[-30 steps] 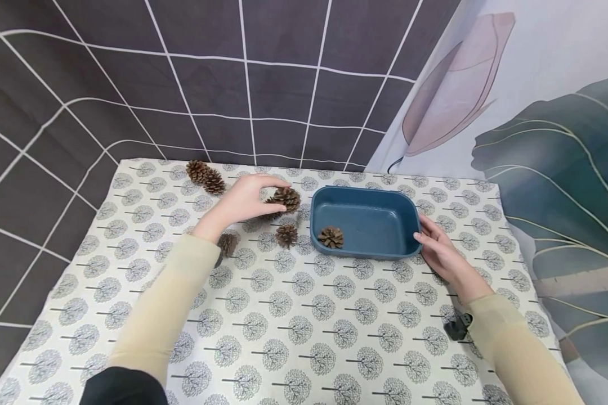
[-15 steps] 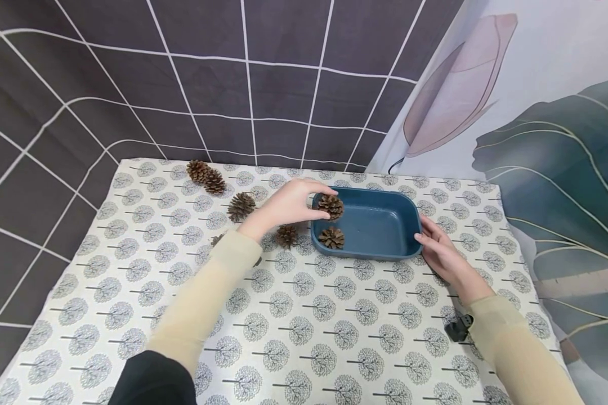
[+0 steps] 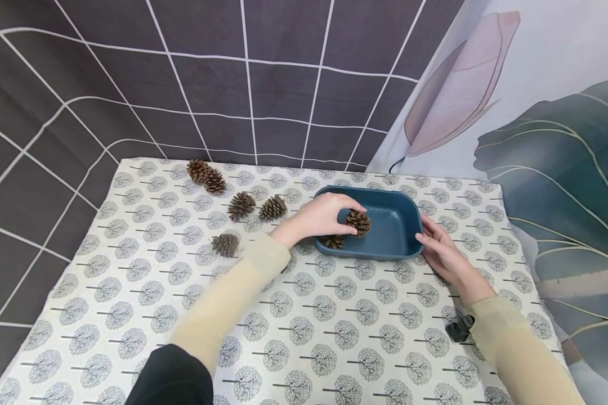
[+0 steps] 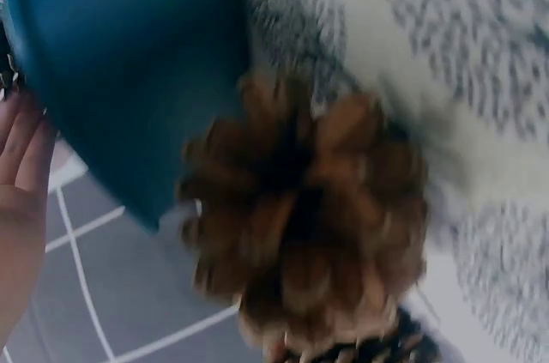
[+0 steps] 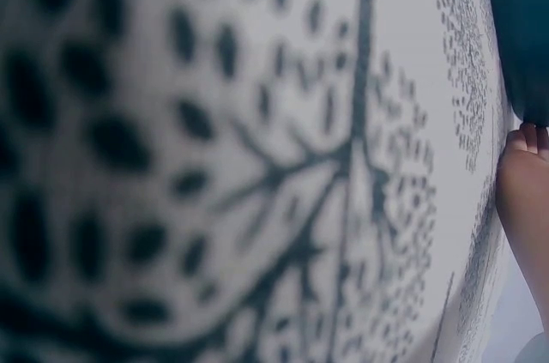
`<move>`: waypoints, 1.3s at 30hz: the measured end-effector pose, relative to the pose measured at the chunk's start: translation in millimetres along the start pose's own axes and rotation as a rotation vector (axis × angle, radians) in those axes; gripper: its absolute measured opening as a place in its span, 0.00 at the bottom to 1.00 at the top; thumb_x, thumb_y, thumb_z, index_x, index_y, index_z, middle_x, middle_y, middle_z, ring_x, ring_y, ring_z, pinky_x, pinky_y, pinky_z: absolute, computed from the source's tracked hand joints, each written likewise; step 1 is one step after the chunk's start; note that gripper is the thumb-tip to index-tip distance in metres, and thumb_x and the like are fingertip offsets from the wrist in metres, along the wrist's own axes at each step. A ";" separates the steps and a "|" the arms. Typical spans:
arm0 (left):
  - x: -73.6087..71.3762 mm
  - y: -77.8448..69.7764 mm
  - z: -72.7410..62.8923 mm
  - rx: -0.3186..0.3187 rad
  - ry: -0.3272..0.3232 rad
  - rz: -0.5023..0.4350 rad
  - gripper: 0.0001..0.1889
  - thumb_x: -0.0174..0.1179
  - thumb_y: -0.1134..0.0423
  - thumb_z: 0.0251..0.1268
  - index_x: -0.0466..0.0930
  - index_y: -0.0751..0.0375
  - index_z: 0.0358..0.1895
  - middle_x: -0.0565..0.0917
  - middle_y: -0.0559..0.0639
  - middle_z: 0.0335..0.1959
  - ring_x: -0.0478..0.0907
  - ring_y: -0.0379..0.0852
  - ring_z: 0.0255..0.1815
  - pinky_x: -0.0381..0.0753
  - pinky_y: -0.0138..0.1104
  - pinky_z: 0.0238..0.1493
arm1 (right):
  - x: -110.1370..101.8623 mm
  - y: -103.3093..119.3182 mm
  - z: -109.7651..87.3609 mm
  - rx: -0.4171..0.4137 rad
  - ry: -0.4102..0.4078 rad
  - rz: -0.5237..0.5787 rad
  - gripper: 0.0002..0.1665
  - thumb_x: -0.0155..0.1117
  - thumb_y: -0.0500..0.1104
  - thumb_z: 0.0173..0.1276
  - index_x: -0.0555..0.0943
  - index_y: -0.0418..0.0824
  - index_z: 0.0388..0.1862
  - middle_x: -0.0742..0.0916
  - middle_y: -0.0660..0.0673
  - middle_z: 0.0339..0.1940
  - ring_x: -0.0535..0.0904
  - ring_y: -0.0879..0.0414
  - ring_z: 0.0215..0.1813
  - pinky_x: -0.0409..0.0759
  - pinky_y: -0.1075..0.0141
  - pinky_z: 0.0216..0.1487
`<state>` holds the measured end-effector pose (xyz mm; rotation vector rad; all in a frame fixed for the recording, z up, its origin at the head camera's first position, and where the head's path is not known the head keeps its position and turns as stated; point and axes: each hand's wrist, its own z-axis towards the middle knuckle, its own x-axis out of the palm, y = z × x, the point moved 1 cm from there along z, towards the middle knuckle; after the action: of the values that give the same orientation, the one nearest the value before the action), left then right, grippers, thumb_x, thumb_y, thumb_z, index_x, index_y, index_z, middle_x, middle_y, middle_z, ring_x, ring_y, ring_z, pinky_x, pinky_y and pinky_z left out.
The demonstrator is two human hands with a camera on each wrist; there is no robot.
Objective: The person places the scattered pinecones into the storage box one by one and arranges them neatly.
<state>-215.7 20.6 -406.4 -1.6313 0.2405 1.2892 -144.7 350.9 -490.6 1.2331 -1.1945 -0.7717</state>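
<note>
In the head view, my left hand [image 3: 326, 216] holds a brown pine cone [image 3: 358, 223] between thumb and fingers, inside the outline of the blue plastic tub [image 3: 367, 256]. Partly covered by that hand, a second pine cone [image 3: 333, 242] lies in the tub's near left corner. My right hand [image 3: 443, 250] holds the tub's right end, thumb at the rim and fingers along the outer wall. In the left wrist view, a large pine cone [image 4: 304, 217] sits on the cloth outside the tub; my forearm hides it in the head view.
Left of the tub, several pine cones lie on the tree-print tablecloth [image 3: 304, 332], among them one pine cone [image 3: 272, 208] close to the left wrist. Two touching pine cones [image 3: 206, 176] lie near the back edge. A dark tiled curtain [image 3: 208, 84] stands behind.
My left hand has carried a pine cone rightward from the group on the cloth to the tub. The right hand and the tub have barely moved.
</note>
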 end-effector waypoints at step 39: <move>32.1 4.6 12.7 -0.017 0.212 0.072 0.27 0.73 0.52 0.69 0.82 0.53 0.69 0.84 0.48 0.71 0.77 0.48 0.76 0.71 0.39 0.82 | -3.1 -1.8 -0.1 -0.023 0.026 0.014 0.39 0.47 0.28 0.83 0.51 0.38 0.88 0.76 0.59 0.74 0.74 0.68 0.72 0.75 0.78 0.73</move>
<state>-213.5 41.1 -434.5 -1.7891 0.4215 1.1734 -145.1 353.4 -493.1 1.2114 -1.1686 -0.7549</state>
